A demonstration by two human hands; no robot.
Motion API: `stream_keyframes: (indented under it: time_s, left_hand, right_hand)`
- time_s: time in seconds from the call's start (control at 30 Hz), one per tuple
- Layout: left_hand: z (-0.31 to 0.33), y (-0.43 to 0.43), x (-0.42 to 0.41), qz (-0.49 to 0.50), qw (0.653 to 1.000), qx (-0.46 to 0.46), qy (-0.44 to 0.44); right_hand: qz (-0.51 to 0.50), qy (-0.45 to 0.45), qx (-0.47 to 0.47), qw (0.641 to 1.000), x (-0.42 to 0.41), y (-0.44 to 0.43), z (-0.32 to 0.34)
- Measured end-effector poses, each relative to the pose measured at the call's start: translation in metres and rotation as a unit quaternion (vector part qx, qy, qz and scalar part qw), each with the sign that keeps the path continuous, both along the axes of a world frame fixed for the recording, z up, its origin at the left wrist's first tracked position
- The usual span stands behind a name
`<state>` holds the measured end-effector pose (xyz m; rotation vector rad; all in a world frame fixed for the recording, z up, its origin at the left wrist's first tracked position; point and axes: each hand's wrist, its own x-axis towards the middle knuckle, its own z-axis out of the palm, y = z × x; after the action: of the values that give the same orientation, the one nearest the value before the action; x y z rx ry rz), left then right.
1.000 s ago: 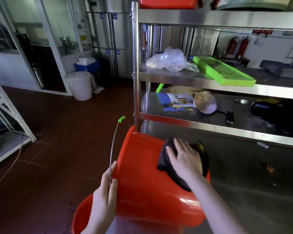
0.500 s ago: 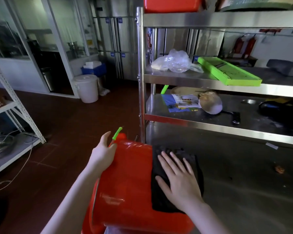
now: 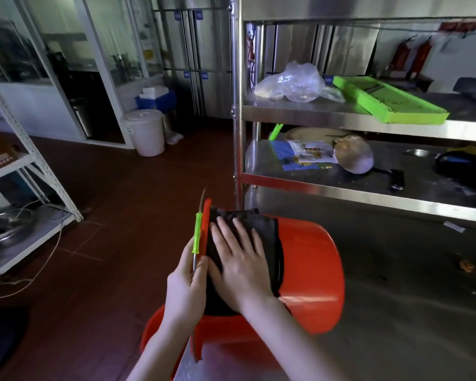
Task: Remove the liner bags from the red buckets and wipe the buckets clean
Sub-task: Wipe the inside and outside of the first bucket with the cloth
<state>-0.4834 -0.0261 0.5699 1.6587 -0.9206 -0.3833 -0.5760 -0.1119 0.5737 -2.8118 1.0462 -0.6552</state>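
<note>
A red bucket (image 3: 311, 273) lies on its side on the steel table's corner, its base turned to the right. A black cloth (image 3: 248, 224) is spread over its upper wall near the rim. My right hand (image 3: 239, 268) presses flat on the cloth, fingers spread. My left hand (image 3: 184, 295) grips the bucket's wire handle (image 3: 196, 237) just below its green grip, at the rim. A second red bucket (image 3: 154, 331) shows beneath, low at the table's edge.
The steel table (image 3: 396, 312) runs to the right. A steel rack (image 3: 341, 116) behind holds a clear plastic bag (image 3: 291, 83), a green tray (image 3: 388, 103) and papers. A white lidded bucket (image 3: 146, 130) stands on the red tile floor; a white shelf (image 3: 25, 160) is left.
The bucket has been turned so its base swings right. My right hand slid the cloth toward the rim. My left hand moved from the rim down onto the wire handle.
</note>
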Motion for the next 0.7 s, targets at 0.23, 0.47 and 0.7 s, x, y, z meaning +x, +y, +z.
stream_keyframes:
  time_s: [0.23, 0.47, 0.7]
  left_hand:
    - [-0.021, 0.008, 0.015, -0.084, 0.996, 0.030, -0.005]
    - [-0.026, 0.015, 0.012, -0.128, 0.991, 0.036, 0.031]
    - [-0.025, 0.041, 0.015, -0.149, 0.987, 0.051, 0.040]
  right_hand:
    - [-0.169, 0.013, 0.023, 0.985, -0.097, -0.064, -0.020]
    - [-0.215, 0.011, 0.052, 0.975, -0.063, -0.062, -0.005]
    - [-0.022, -0.002, -0.013, 1.000, -0.025, -0.013, -0.005]
